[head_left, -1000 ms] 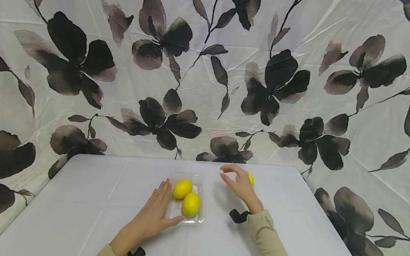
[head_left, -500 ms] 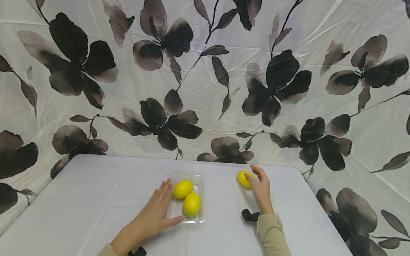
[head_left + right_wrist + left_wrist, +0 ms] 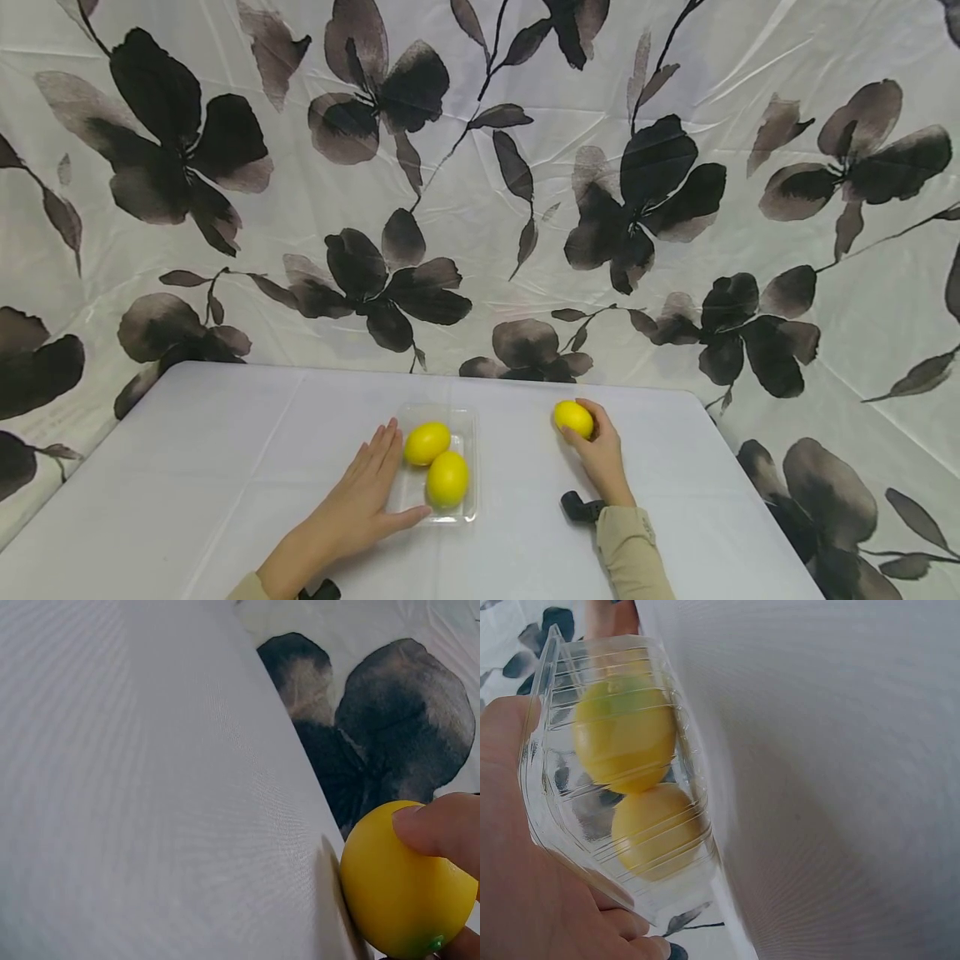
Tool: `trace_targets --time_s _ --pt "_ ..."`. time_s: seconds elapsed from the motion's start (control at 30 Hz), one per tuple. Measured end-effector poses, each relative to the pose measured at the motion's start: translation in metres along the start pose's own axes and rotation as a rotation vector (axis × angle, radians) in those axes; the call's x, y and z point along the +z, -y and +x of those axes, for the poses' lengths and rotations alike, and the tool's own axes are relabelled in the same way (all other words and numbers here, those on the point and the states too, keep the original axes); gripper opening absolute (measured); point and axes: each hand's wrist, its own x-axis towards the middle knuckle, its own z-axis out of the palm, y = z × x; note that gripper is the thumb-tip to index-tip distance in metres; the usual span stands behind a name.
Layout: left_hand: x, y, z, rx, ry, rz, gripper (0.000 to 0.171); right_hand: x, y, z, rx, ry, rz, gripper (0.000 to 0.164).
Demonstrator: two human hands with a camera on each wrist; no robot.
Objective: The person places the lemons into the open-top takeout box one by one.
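Observation:
Two yellow lemons lie in a clear plastic tray (image 3: pixel 469 508): one lemon (image 3: pixel 427 442) towards the back, the other lemon (image 3: pixel 447 480) nearer the front. Along the tray's left side rests my left hand (image 3: pixel 360 496), fingers straight, thumb by the front edge; the left wrist view has both lemons behind the tray's ribbed wall (image 3: pixel 562 750). To the right of the tray, my right hand (image 3: pixel 602 450) grips a third lemon (image 3: pixel 572 417) between thumb and fingers. In the right wrist view the thumb presses on this lemon (image 3: pixel 405 885), which sits at or just above the tabletop.
A white cloth covers the table (image 3: pixel 225 450). Behind it hangs a floral curtain (image 3: pixel 480 208). Black wrist-worn pieces show at the right wrist (image 3: pixel 581 507) and the left wrist (image 3: pixel 322 590).
My right hand has moved from beside the third lemon, over to its right side, and its thumb and fingers have closed round it. The left hand and the tray have stayed put.

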Motion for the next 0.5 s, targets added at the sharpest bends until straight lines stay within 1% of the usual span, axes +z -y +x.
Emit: trace_targets --time_s 0.2,0.3,0.4,0.5 --pt "-0.0017 0.0018 0.0002 0.007 -0.018 -0.003 0.113 0.0024 0.0014 0.0002 -0.027 -0.035 0.011 0.053" --pt "-0.0019 0.0024 0.0003 0.014 -0.027 -0.003 0.113 0.0026 0.0019 0.0011 -0.022 -0.053 -0.001 0.053" --pt "-0.0011 0.0025 0.0004 0.018 -0.025 -0.003 0.113 0.0027 0.0034 0.0011 -0.016 -0.074 -0.002 0.052" --pt "0.0001 0.0025 0.0 0.015 -0.02 -0.006 0.114 0.0034 0.0073 0.0008 -0.028 -0.083 -0.003 0.052"
